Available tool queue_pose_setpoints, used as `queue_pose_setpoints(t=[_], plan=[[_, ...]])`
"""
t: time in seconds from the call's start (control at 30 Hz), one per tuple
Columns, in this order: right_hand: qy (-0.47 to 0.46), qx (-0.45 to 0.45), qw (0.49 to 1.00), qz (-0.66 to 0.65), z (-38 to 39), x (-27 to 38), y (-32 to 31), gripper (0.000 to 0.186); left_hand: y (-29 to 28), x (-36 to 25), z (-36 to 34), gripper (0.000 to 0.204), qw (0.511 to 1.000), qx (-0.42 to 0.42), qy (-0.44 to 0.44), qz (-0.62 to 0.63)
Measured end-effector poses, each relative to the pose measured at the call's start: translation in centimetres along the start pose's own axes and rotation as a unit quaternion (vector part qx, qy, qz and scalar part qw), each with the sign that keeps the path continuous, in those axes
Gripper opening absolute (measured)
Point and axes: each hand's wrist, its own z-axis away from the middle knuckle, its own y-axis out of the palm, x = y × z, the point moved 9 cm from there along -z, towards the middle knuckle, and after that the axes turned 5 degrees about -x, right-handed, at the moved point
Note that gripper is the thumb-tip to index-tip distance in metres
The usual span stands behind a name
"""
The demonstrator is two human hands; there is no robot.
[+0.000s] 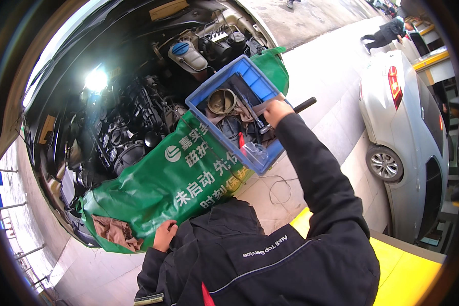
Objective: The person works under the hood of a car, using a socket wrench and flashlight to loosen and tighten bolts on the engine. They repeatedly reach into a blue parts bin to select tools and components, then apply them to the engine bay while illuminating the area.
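- Blue plastic parts bin (pixel 250 71) rests on the green fender cover (pixel 163 188).
- Right hand (pixel 276 111), grip clenched on a black-handled tool (pixel 305 105) over the bin.
- Left hand (pixel 164 235) rests on the cover's near edge, grip loose, holding nothing.

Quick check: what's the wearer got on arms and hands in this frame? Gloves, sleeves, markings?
No gloves: the left hand and right hand are bare. Both arms wear long sleeves of a black work jacket with a thin light piping line, small white lettering and a bit of red trim near the lower edge. No watch or rings visible.

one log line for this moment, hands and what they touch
right hand: holds black-handled tool over blue bin | left hand: rests on green fender cover | engine bay: open, lamp lit
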Motion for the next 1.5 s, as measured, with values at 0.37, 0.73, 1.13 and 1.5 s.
queue_pose_setpoints(t=[0.37,0.73,1.13,1.5], plan=[[0.052,0.1,0.978,0.177,-15.8,-0.3,13.6,0.037,0.8,4.4,7.8,0.032,0.988,-0.107,-0.11,0.028],[-0.028,-0.094,0.988,0.123,-14.5,-1.2,2.3,0.021,-8.4,16.7,14.0,0.025,0.88,-0.438,-0.18,0.035],[0.03,-0.107,0.964,-0.24,7.7,10.2,-7.2,0.029,-23.7,23.6,2.5,0.056,0.791,-0.571,-0.045,-0.214],[0.042,-0.052,0.995,0.07,18.9,8.5,-15.8,0.038,-27.5,26.3,2.6,0.058,0.773,-0.613,-0.019,-0.163]])
